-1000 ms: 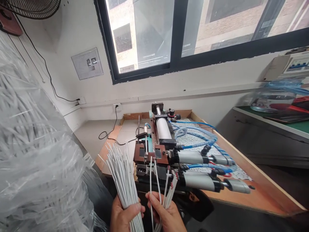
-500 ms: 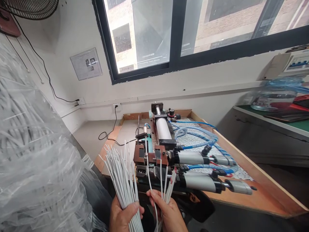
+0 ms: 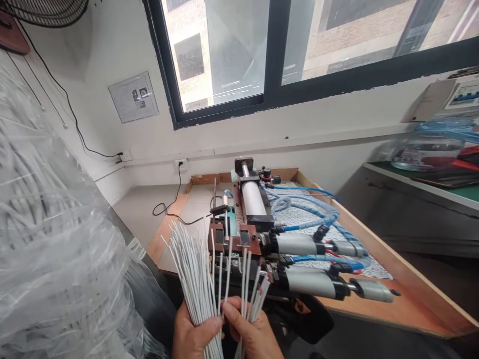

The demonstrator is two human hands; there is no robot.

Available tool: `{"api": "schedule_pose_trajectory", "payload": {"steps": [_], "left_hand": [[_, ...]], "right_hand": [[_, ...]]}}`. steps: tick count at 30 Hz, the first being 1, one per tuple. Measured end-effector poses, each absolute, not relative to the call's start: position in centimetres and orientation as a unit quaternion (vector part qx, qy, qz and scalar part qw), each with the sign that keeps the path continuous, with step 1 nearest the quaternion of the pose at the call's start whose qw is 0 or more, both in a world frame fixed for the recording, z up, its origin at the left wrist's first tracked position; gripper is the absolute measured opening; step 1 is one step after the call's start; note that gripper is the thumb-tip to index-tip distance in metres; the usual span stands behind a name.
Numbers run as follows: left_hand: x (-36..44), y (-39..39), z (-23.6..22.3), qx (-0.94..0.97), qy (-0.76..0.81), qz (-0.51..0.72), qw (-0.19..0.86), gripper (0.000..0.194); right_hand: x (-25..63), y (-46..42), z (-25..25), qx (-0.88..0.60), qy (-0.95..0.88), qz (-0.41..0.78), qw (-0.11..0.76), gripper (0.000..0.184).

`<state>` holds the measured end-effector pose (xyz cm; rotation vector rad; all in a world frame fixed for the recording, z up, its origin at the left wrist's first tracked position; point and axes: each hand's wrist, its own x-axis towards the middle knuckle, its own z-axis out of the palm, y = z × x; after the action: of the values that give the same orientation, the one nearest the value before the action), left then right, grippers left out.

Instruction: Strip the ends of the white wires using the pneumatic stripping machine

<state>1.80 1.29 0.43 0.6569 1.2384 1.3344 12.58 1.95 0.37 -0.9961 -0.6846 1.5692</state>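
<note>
My left hand [image 3: 191, 333] is closed around a thick bundle of white cables [image 3: 195, 284], their ends fanned upward. Close beside it, my right hand [image 3: 255, 331] grips a smaller bunch of white cables [image 3: 259, 300], some showing red at their tips. Its thumb and forefinger pinch near a single cable [image 3: 228, 271] at the edge of the big bundle. Just beyond the hands stands a pneumatic machine with brown clamp blocks [image 3: 249, 238] and silver cylinders [image 3: 310, 281]. The lower ends of both bunches run out of view.
A tall stack of cables wrapped in clear plastic [image 3: 67, 259] rises at the left. Blue air hoses [image 3: 318, 219] loop over white scraps inside a wooden-edged tray [image 3: 422, 294]. On the right, a green-topped shelf [image 3: 464, 194] carries a plastic jar [image 3: 426, 149].
My right hand has shifted left against the left hand's bundle. The cable that reached up to the machine's clamp has come away, and more cables stand in the right hand's bunch.
</note>
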Motion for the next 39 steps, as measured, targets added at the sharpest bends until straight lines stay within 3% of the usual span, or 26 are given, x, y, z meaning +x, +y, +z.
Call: {"api": "schedule_pose_trajectory", "payload": {"steps": [5,20,24,32,39], "left_hand": [[1.7,1.5,0.3,0.277,0.532,0.579,0.552,0.022],[1.7,1.5,0.3,0.263,0.545,0.587,0.538,0.025],[1.6,1.5,0.3,0.306,0.522,0.573,0.553,0.025],[1.9,1.6,1.2,0.252,0.519,0.594,0.561,0.02],[2.3,1.7,1.8,0.22,0.509,0.606,0.57,0.025]], "right_hand": [[12.8,1.9,-0.7,-0.457,-0.259,0.633,0.569,0.032],[13.0,2.4,0.1,-0.421,-0.208,0.707,0.529,0.03],[12.7,2.3,0.1,-0.406,-0.266,0.72,0.497,0.032],[12.8,2.5,0.1,-0.455,-0.21,0.629,0.594,0.028],[13.1,3.4,0.6,-0.424,-0.186,0.661,0.59,0.023]]}}
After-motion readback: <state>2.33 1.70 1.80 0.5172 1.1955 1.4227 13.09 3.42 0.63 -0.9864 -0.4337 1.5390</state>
